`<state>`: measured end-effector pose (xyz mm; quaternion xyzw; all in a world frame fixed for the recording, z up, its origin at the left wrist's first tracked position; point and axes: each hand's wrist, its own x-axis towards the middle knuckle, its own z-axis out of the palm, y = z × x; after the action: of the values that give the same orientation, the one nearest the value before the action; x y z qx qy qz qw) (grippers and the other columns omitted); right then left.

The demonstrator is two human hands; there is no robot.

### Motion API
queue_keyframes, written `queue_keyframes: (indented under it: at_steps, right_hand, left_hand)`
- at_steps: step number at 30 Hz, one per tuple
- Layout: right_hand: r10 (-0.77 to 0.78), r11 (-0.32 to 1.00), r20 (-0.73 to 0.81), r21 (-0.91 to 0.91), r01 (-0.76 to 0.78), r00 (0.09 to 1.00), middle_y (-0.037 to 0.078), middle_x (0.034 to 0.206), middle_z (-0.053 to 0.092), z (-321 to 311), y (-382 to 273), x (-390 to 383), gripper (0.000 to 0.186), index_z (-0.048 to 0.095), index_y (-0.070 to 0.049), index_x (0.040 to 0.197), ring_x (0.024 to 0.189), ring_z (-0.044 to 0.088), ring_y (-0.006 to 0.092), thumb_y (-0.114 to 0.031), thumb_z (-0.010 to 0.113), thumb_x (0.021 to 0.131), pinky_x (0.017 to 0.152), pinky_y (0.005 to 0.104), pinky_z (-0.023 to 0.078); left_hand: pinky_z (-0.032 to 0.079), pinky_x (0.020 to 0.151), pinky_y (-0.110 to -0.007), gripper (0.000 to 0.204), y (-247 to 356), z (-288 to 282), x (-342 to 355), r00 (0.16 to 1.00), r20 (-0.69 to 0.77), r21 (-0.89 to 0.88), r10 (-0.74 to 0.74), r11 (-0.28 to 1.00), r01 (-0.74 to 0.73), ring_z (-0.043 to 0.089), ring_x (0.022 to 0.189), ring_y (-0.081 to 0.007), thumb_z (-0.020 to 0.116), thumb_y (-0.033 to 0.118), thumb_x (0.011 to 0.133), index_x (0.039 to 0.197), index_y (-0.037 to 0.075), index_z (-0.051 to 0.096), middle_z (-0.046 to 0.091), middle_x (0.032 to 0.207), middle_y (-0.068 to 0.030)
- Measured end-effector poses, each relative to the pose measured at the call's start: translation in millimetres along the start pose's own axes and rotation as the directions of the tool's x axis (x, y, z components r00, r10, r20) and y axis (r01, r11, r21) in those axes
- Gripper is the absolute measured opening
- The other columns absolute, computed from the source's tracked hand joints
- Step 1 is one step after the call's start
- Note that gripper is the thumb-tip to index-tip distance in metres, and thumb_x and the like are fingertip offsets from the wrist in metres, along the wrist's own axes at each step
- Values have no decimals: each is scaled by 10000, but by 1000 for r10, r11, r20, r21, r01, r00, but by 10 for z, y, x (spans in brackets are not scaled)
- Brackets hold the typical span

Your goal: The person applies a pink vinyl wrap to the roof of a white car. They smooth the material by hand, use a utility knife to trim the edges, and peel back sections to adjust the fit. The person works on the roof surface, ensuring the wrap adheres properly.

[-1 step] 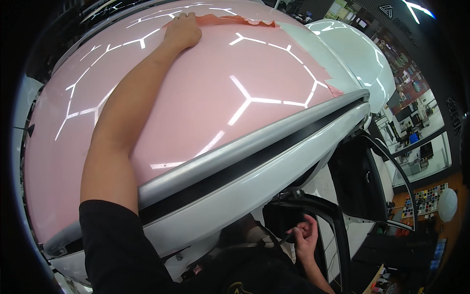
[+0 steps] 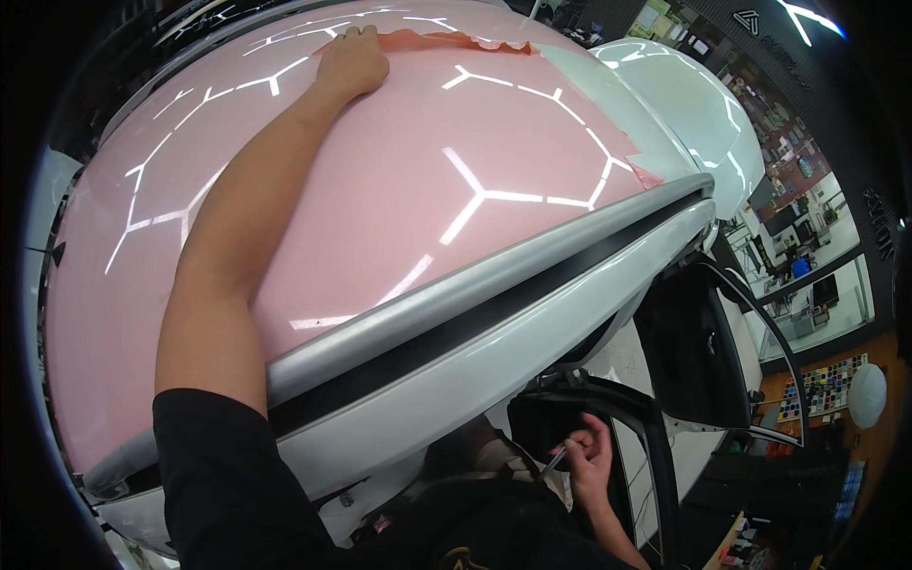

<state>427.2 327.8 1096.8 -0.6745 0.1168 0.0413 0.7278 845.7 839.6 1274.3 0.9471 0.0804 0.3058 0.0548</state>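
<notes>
The pink film (image 2: 380,152) lies on the roof of the car, and there is one main sheet of it. I judge that the larger part of the roof is under the film, smooth and shiny, while one pale strip (image 2: 608,100) at the right end is without it. The far border, to the right of the left hand (image 2: 353,62), is rumpled and darker, so this border is probably not finished. One small loose corner (image 2: 648,179) stands at the right, close to the rail. If the film is being put on or taken off, I cannot tell.

Two hands are in view. The left hand has its fingers bent at the far border of the film; whether they pinch it, I cannot tell. The right hand (image 2: 589,458), on the near side, is well apart from the film and grips one thin tool (image 2: 552,464) between its fingers.

Farther outward, I count one silver rail (image 2: 475,271) along the near side of the roof, two dark door frames below it at the right, one colour sample board (image 2: 825,388) and one white oval object (image 2: 868,396) beside it.
</notes>
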Motion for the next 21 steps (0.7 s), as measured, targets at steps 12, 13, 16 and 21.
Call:
queue_keyframes:
  at_steps: [12, 13, 16, 21]
  right_hand:
    - [-162, 984, 111, 96, 151, 981, 122, 856, 637, 297, -698, -48, 242, 546, 8, 1240, 625, 637, 210, -101, 567, 1026, 517, 318, 534]
    - [-353, 936, 87, 20, 352, 932, 120, 787, 620, 382, -952, 117, 253, 532, 12, 1241, 553, 577, 167, -135, 553, 1037, 483, 272, 486]
    - [-692, 707, -33, 170, 686, 721, 26, 720, 531, 881, -1551, 811, 393, 522, 45, 1400, 524, 416, 52, -91, 523, 1030, 456, 205, 300]
    - [-653, 724, 298, -24, 689, 696, 37, 807, 592, 1961, -2641, 2017, 397, 559, 63, 1349, 664, 530, 95, -52, 535, 969, 588, 256, 414]
  left_hand:
    - [466, 1057, -484, 452, 150, 18, 24, 998, -59, 12, -3, 1000, 4, 543, 1261, -391, 570, 155, 894, 1324, 17, 548, 555, 1343, -221]
    - [467, 1055, -487, 453, 159, -19, 21, 998, -70, 31, -5, 1000, 7, 542, 1261, -391, 571, 152, 894, 1327, 20, 547, 553, 1346, -216]
    - [463, 1052, -504, 470, 141, -98, -25, 995, -99, 54, 1, 999, 4, 535, 1265, -387, 588, 170, 900, 1346, 32, 541, 548, 1355, -199]
    - [401, 1095, -528, 550, 251, -272, -34, 992, -75, 81, 100, 992, -94, 500, 1324, -344, 643, 310, 924, 1402, 63, 525, 545, 1383, -168]
